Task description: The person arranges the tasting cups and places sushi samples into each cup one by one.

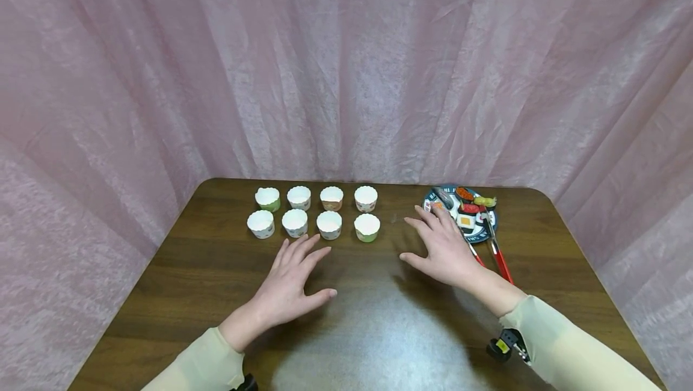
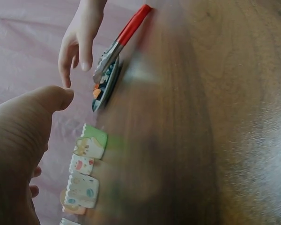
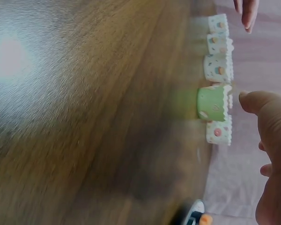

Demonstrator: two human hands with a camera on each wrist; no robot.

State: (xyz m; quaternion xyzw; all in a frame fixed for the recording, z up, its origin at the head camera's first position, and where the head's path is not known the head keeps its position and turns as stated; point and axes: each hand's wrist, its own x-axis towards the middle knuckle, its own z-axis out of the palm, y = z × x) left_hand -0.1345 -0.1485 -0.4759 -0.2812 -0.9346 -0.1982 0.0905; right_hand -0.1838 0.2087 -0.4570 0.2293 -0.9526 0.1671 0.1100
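**Hand and Item Positions**

Left hand [image 1: 289, 286]: released, fingers spread, above the table [image 1: 373, 319], near eight upright cups [image 1: 329, 225] in two rows. Right hand [image 1: 443, 248]: released, near the sushi [image 1: 467, 221] plate [image 1: 477, 239]; tongs [image 1: 502, 264] lie across its rim.

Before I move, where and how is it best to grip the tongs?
I would take the tongs by their red handles, from above on the near side, with your right hand, which is nearer. The handles stick out past the plate toward you; the metal ends lie over it.
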